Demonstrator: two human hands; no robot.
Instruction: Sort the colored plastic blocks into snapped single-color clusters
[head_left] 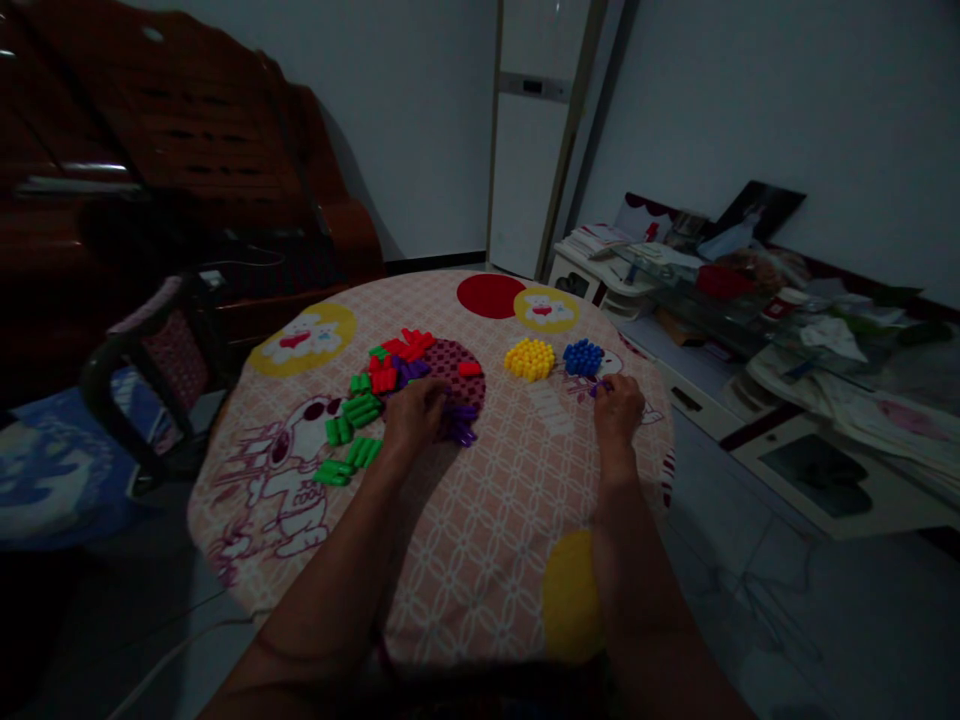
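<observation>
At the right of the round table, my right hand (619,408) pinches a small purple plastic piece (597,388), just in front of a tight cluster of blue pieces (583,357). Left of that stands a cluster of yellow pieces (529,359). My left hand (414,412) is curled down beside purple plastic sticks (460,424); its fingertips are partly hidden, and what they hold cannot be made out. Around it lie bundled green sticks (361,410), red sticks (415,344) and more purple sticks (409,371). One red bundle (469,369) lies apart on a dark red circle.
A patterned cloth (480,520) covers the table. A chair (161,370) stands at the left, with a wooden sofa (202,140) behind it. Along the right runs a low cabinet (697,400) heaped with papers, bags and a cup. A tall white unit (529,150) stands at the back.
</observation>
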